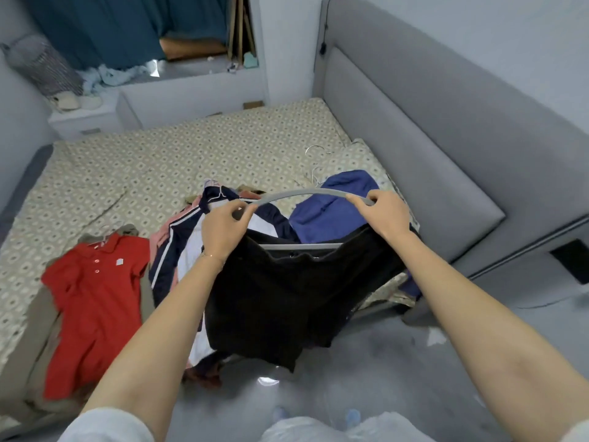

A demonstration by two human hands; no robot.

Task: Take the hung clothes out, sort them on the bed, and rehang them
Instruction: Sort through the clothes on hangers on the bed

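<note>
A grey hanger (302, 193) is held up over the bed's near edge, with a black garment (287, 298) draped over its lower bar. My left hand (223, 228) grips the hanger's left shoulder. My right hand (382, 215) grips its right end. Behind the black garment lie a navy and white striped garment (181, 250) and a blue garment (328, 208). A red polo shirt (92, 301) on a hanger lies flat at the left, on top of beige clothes (35, 346).
The bed (178, 161) has a patterned sheet and a grey padded headboard (414, 132) on the right. Loose wire hangers (315, 154) lie near the headboard. A white nightstand (83, 116) stands beyond the bed. Grey floor (398, 378) is under my feet.
</note>
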